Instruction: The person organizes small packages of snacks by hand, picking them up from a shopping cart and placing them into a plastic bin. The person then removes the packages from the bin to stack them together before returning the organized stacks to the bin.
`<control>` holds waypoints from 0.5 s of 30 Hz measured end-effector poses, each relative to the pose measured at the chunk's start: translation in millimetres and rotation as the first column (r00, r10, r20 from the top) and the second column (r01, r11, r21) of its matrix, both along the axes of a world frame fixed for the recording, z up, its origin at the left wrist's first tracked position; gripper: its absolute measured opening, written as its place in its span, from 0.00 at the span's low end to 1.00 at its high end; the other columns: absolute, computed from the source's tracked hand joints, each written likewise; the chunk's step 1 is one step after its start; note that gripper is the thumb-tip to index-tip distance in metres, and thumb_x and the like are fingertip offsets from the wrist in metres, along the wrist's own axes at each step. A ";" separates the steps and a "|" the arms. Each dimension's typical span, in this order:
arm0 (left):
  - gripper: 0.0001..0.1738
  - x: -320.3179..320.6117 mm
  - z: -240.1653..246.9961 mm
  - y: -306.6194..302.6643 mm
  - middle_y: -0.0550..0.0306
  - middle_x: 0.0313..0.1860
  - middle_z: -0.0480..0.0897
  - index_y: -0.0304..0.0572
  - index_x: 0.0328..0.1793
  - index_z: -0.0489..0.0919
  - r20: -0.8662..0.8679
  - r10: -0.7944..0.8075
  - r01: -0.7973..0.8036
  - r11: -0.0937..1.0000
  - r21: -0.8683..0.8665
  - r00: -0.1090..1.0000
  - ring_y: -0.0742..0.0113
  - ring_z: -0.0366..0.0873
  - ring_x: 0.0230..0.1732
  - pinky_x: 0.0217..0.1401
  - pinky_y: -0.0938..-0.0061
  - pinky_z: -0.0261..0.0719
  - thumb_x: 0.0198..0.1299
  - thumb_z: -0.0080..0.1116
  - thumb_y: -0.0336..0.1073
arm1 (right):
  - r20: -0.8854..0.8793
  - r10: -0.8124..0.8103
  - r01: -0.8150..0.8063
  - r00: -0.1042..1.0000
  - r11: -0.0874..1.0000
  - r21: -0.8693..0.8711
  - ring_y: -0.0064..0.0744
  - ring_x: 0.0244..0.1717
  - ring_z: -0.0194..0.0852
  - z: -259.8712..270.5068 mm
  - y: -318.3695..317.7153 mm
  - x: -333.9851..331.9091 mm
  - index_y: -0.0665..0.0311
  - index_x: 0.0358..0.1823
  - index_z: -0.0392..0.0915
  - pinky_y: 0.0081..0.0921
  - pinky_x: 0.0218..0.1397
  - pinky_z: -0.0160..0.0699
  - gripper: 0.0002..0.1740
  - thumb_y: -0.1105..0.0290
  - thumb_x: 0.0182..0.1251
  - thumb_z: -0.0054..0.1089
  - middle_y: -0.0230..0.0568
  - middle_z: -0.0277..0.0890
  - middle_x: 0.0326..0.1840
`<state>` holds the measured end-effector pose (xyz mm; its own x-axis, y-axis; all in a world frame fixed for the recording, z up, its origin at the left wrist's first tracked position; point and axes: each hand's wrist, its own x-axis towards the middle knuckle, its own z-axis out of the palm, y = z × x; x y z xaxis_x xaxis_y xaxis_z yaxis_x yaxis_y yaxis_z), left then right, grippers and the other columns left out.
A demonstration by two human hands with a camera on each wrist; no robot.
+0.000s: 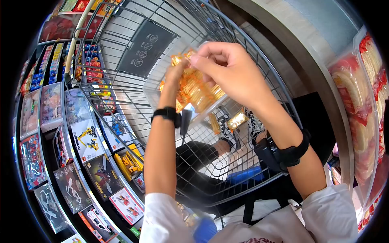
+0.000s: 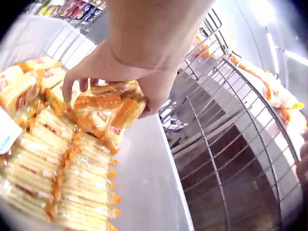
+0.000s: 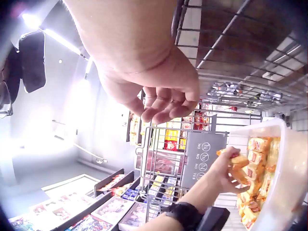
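Note:
Orange-and-gold wrapped packets (image 2: 72, 163) fill a clear plastic tub (image 1: 152, 90) inside the wire cart. My left hand (image 2: 130, 57) reaches over the tub and grips small wrapped packets (image 2: 108, 103) between thumb and fingers, just above the others. In the right wrist view, the left hand (image 3: 219, 175) holds them beside the tub wall (image 3: 280, 159). My right hand (image 1: 233, 71) is raised over the tub's near side, its fingers loosely curled. Nothing shows in the right hand (image 3: 154, 84) in the right wrist view.
The wire cart (image 1: 202, 162) surrounds the tub, with a dark sign panel (image 1: 142, 49) at its far end. Shelves of boxed toys (image 1: 90, 139) stand left. Bagged goods (image 1: 351, 89) are at the right. Gold packets (image 1: 237, 120) appear below the tub, near the shoes.

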<state>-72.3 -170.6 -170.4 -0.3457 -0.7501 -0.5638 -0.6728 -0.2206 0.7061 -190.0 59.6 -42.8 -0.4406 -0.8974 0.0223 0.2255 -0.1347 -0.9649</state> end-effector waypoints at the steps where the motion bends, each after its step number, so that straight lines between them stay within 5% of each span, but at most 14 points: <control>1: 0.29 -7.0 7.1 -3.4 0.47 0.44 0.86 0.32 0.53 0.81 -0.146 0.186 -0.173 0.980 0.098 0.972 0.60 0.87 0.37 0.37 0.69 0.85 0.53 0.73 0.47 | 0.019 0.007 -0.007 1.000 1.000 -0.010 0.12 0.26 0.69 -3.2 -1.9 -1.1 0.66 0.37 0.80 0.15 0.30 0.65 0.09 0.67 0.73 0.60 0.27 0.76 0.26; 4: 0.29 -17.1 8.5 -12.2 0.47 0.45 0.85 0.34 0.55 0.81 -0.118 0.085 -0.062 0.980 0.189 0.989 0.60 0.86 0.39 0.40 0.68 0.84 0.56 0.70 0.49 | -0.030 0.060 -0.057 0.998 0.994 0.088 0.13 0.26 0.69 -3.0 0.5 -3.7 0.66 0.38 0.80 0.16 0.30 0.65 0.09 0.67 0.72 0.61 0.26 0.75 0.24; 12: 0.29 -30.9 -14.4 -8.8 0.48 0.50 0.84 0.38 0.59 0.80 0.073 -0.386 0.390 0.919 -0.062 0.920 0.60 0.83 0.45 0.47 0.66 0.82 0.63 0.64 0.54 | 0.005 0.112 -0.112 0.994 0.986 0.124 0.12 0.25 0.65 7.0 7.5 1.0 0.67 0.39 0.80 0.18 0.29 0.64 0.06 0.71 0.68 0.62 0.24 0.71 0.21; 14: 0.29 -39.9 -2.2 -2.5 0.48 0.51 0.84 0.38 0.60 0.79 0.075 -0.417 0.420 0.907 -0.027 0.906 0.60 0.83 0.46 0.48 0.66 0.82 0.64 0.64 0.55 | 0.009 0.128 -0.128 0.992 0.982 0.141 0.11 0.25 0.66 5.7 8.2 -1.6 0.67 0.39 0.80 0.18 0.30 0.64 0.05 0.72 0.68 0.61 0.23 0.71 0.21; 15: 0.25 -51.3 10.3 6.6 0.50 0.46 0.85 0.41 0.56 0.81 0.016 -0.218 0.211 0.956 0.206 0.976 0.61 0.83 0.41 0.44 0.67 0.81 0.65 0.63 0.54 | 0.011 0.139 -0.139 0.990 0.982 0.124 0.11 0.25 0.66 3.4 8.7 -0.9 0.67 0.39 0.80 0.18 0.31 0.65 0.04 0.73 0.67 0.60 0.24 0.71 0.21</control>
